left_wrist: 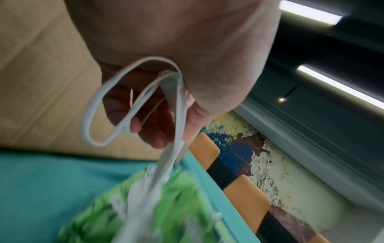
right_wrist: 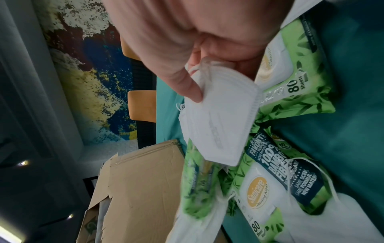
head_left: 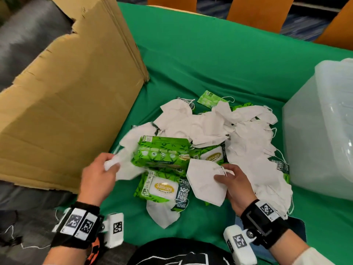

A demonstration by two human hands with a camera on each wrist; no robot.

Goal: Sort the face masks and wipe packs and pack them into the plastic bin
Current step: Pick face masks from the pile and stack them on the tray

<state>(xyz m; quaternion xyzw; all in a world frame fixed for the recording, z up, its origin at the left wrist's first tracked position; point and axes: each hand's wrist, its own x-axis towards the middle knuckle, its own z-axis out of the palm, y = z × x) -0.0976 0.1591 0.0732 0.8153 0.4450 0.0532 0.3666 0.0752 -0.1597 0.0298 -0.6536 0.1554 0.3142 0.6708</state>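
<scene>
Left hand [head_left: 99, 174] grips a white mask [head_left: 128, 167], fingers curled round it, blurred. Right hand [head_left: 234, 185] pinches a folded mask [head_left: 205, 181] over the wipe packs [head_left: 162, 155]. Mask pile [head_left: 238, 131] lies just beside the plastic bin [head_left: 321, 121], apparently touching.

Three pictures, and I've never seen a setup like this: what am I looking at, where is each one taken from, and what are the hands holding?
No machine here: a person works with bare hands, wearing cameras. The wide picture comes from a head camera; the other two look along each wrist. On the green table cloth lies a mixed pile of white face masks and green wipe packs. A cardboard box stands to the left and the clear plastic bin to the right. The left hand grips one mask with its ear loops dangling; the right hand pinches another mask.
</scene>
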